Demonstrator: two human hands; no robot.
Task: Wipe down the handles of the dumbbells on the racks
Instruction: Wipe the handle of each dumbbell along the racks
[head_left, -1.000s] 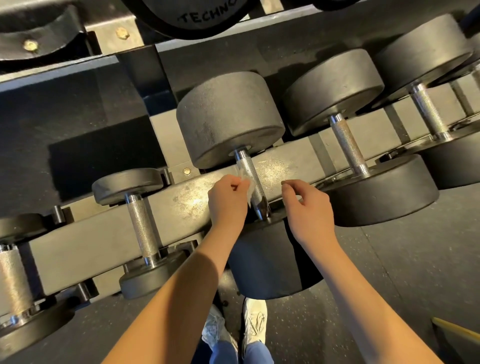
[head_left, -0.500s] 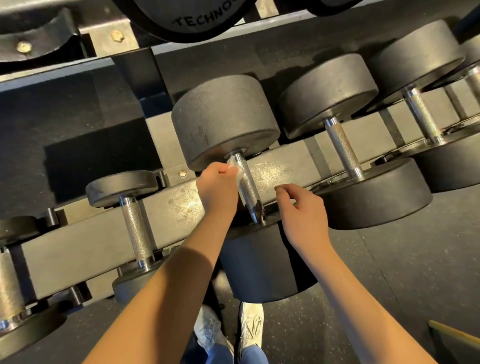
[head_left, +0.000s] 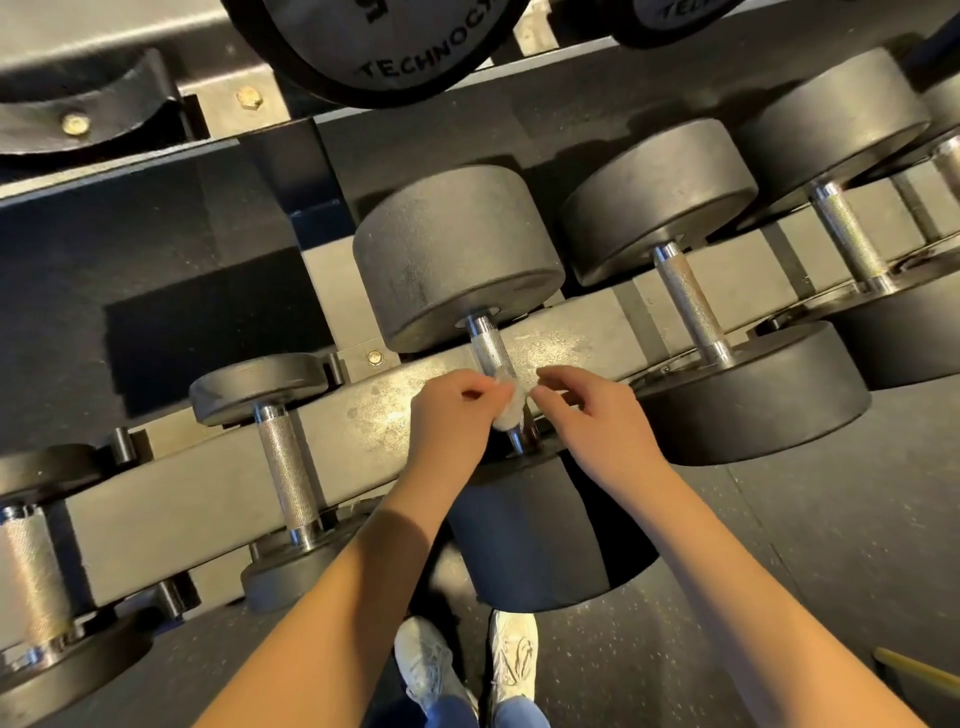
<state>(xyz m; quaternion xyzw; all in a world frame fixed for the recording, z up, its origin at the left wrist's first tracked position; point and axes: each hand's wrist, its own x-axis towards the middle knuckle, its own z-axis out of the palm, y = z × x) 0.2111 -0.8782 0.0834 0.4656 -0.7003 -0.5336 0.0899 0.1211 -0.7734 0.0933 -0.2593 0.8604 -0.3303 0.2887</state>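
A large black dumbbell (head_left: 457, 260) lies across the grey rack rail (head_left: 197, 483), its knurled steel handle (head_left: 485, 345) pointing towards me. A small white wipe (head_left: 508, 402) is wrapped round the lower half of that handle. My left hand (head_left: 449, 421) pinches the wipe from the left. My right hand (head_left: 597, 421) hovers at the right of the handle with curled fingers; its fingertips reach the wipe's edge, and whether they grip it is unclear.
A small dumbbell (head_left: 283, 462) sits to the left, two big ones (head_left: 685, 296) (head_left: 852, 239) to the right. A weight plate (head_left: 395, 47) hangs on the tier above. My white shoes (head_left: 467, 670) stand on the dark rubber floor (head_left: 779, 545).
My left hand slid the wipe up the handle, then back down to its lower half. My right hand stayed at the right side and moved closer to the wipe.
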